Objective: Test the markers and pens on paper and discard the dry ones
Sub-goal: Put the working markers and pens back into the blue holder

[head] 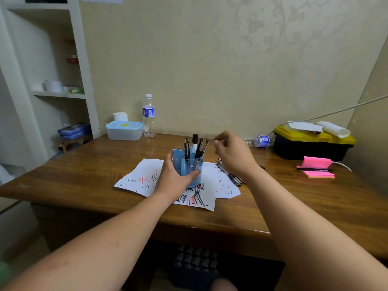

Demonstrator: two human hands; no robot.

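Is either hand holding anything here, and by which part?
The left hand grips the blue pen cup around its lower side wall. The right hand hovers beside the pens, fingers loosely curled, holding nothing visible.

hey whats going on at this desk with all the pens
A person is working through pens at a wooden desk. Their left hand grips a blue pen holder that stands on sheets of paper covered with black and red test strokes. Several pens and a marker stand in the holder. The right hand hovers just right of them, fingers loosely curled, with nothing visible in it. A few loose pens lie on the paper below the right wrist.
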